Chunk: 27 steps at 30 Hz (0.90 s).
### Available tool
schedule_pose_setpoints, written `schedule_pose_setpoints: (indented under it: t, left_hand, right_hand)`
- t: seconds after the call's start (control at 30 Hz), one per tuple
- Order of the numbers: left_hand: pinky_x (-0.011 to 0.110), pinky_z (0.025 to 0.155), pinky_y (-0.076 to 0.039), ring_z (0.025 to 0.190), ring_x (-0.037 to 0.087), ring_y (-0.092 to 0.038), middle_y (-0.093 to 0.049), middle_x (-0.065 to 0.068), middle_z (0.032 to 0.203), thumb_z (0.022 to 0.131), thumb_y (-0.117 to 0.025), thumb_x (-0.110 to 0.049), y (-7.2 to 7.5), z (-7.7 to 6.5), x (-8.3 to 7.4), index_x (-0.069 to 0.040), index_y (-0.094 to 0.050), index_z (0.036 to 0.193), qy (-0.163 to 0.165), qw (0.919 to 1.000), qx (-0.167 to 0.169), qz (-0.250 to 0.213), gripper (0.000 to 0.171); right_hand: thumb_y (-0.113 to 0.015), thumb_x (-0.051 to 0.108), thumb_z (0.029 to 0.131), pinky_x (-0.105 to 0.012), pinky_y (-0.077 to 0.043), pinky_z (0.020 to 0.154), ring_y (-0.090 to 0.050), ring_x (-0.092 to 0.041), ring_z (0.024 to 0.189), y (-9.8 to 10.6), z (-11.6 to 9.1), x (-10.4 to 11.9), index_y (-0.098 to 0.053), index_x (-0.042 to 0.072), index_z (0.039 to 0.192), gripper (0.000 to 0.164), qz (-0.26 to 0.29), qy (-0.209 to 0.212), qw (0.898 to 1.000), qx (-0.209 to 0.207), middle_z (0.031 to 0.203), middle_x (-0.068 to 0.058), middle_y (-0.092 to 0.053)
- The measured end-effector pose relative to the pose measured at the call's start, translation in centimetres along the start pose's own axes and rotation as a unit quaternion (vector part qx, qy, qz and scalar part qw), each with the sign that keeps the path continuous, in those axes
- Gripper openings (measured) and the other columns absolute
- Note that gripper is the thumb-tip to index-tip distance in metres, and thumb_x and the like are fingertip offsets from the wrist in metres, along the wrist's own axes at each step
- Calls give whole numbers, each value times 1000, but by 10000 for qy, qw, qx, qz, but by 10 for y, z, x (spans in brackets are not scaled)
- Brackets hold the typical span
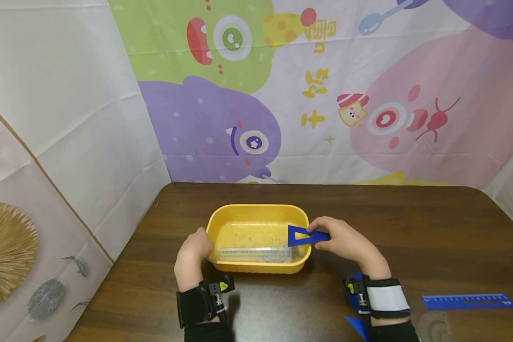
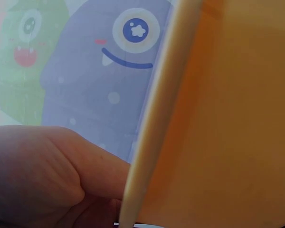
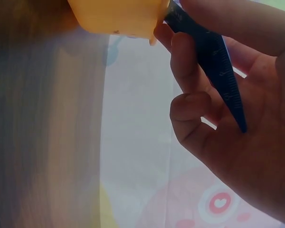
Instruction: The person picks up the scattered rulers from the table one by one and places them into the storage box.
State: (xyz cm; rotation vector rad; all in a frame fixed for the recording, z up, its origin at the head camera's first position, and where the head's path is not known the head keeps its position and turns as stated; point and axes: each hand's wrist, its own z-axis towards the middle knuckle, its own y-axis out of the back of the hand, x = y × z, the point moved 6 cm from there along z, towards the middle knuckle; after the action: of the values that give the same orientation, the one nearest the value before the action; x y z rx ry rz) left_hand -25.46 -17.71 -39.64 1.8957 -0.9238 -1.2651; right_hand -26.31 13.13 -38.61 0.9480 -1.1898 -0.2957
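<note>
A yellow plastic basin (image 1: 243, 217) stands on the table, and my left hand (image 1: 195, 248) grips its left rim. In the left wrist view that hand (image 2: 61, 171) lies against the outside of the wall, its fingertips mostly hidden. My right hand (image 1: 344, 240) pinches a blue set square (image 1: 297, 242) with a triangular cut-out, held over the basin's right rim. Scale marks show on the set square (image 3: 218, 66) in the right wrist view, between thumb and fingers. Inside the basin a clear ruler (image 1: 239, 254) lies along the near wall, with other clear pieces overlapping it at the right.
A blue ruler (image 1: 468, 301) lies on the table (image 1: 282, 308) at the right. Nearer me is a clear protractor (image 1: 435, 327). Another blue piece (image 1: 357, 327) shows partly from under my right wrist. A printed cloth (image 1: 316, 156) hangs behind the table.
</note>
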Motion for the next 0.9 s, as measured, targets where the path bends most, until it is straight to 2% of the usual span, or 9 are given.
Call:
schedule_pose_setpoints:
  t: [0.47,0.73,0.9]
  left_hand:
    - [35,68,-40,73,26,-48,-48,15,82,86,-43,-3,-2,0,0,12,-38,122,33,9999,18,-146,39]
    - [36,69,-40,75,26,-48,-48,15,84,86,-43,-2,-2,0,1,12,-38,121,2,9999,8,-104,38]
    - [36,69,-40,75,26,-48,-48,15,84,86,-43,-2,-2,1,1,11,-39,121,-29,10000,-4,-89,37]
  right_hand:
    - [-71,6,74,-31,-49,72,-56,-15,79,-2,2,1,-58,8,93,23,-105,-227,9997,25,88,-2,-60]
    - [-75,14,71,-29,-44,66,-49,-15,73,-2,2,2,-57,10,84,23,-144,-177,9997,-101,80,0,-55]
    - [-73,11,73,-30,-45,69,-51,-15,75,-3,3,3,-57,10,84,20,-131,29,9998,-158,82,1,-56]
